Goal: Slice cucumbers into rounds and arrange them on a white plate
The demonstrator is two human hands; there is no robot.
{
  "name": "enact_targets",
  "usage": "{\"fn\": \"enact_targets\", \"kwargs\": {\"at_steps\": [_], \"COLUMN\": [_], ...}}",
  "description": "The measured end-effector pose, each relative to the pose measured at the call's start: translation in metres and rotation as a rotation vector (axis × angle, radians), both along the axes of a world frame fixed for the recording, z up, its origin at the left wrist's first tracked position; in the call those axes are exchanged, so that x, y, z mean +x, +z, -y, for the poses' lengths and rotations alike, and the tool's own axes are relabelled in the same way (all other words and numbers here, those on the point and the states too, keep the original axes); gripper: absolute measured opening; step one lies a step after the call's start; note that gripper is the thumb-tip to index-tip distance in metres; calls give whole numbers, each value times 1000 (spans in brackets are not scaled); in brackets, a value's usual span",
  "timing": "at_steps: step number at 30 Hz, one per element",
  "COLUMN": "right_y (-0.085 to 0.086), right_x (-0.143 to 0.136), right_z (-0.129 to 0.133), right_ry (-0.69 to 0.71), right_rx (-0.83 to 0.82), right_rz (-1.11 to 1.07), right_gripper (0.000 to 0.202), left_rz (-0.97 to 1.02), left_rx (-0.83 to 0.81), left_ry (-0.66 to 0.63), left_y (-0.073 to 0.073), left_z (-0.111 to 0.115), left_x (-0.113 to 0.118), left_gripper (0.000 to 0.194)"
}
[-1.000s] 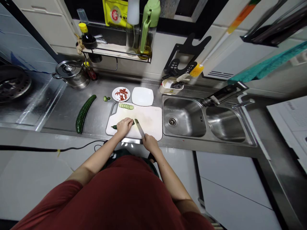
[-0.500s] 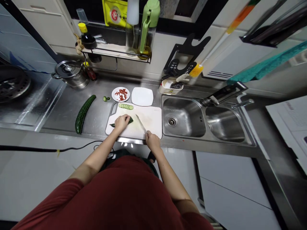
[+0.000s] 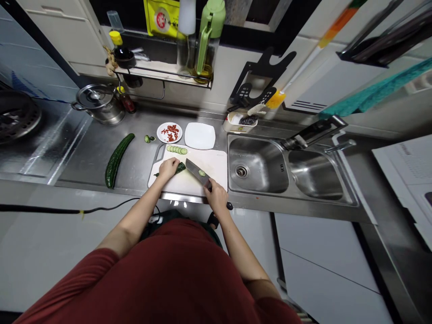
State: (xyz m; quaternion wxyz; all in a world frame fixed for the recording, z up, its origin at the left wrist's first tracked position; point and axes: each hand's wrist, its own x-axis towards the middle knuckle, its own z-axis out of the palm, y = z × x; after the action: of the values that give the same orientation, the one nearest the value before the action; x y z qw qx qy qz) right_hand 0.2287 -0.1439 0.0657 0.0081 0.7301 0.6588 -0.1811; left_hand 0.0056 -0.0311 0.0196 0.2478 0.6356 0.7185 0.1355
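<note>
My right hand is closed round the black handle of a kitchen knife. Its broad blade is tilted flat side up, and a cucumber slice clings to it. My left hand lies over a cut piece of cucumber, fingers bent together; the palm hides the middle of the piece. Under both is a white cutting board with a grey handle. A row of several cucumber slices lies along the board's far edge.
Behind the board stand a plate of chopped red pieces and a white square plate. Leftward lie cucumber ends, a whole cucumber and a lidded pot. A double sink is on the right.
The knife has turned from edge-on to showing its flat side, with a slice stuck on it. My left hand has shifted slightly up and left along the cucumber.
</note>
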Motion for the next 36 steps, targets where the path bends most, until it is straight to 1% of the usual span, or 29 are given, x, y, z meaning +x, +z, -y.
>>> {"fn": "enact_targets", "kwargs": {"at_steps": [3,5,7,9,11,12,15,17,20,26,28,30,33,36], "right_y": [1,2,2,2,1,1,0,-1,-1,-2,-3,-4,-9,-16], "right_x": [1,2,2,3,3,3,3,3,4,8,10,12,19,27], "right_z": [-1,-2,-3,-4,-5,-5,-5,-5,-4,1,3,4,7,9], "right_ry": [3,6,15,31,54,64,93,112,131,128,120,100,54,9], "right_rx": [34,62,91,110,116,117,123,131,133,122,119,113,105,100], "right_rz": [20,38,57,73,83,85,87,89,99,100,101,103,103,94], "right_gripper": [46,46,47,48,50,50,51,52,52,49,48,47,44,42], "left_rz": [-17,-8,18,49,72,80,84,69,41,79,104,122,174,226], "left_rx": [-1,45,163,300,366,366,284,222,165,174,167,183,210,144], "left_ry": [16,43,80,86,5,-74,-352,-477,-569,-627,-608,-533,-342,-122], "left_y": [3,7,13,22,34,40,56,64,66,58,56,54,48,35], "left_z": [2,4,7,9,12,13,17,19,20,20,20,19,14,0], "left_x": [0,0,1,4,10,14,28,38,49,58,62,64,60,50], "left_gripper": [36,35,36,38,37,37,34,37,36,26,21,18,20,23]}}
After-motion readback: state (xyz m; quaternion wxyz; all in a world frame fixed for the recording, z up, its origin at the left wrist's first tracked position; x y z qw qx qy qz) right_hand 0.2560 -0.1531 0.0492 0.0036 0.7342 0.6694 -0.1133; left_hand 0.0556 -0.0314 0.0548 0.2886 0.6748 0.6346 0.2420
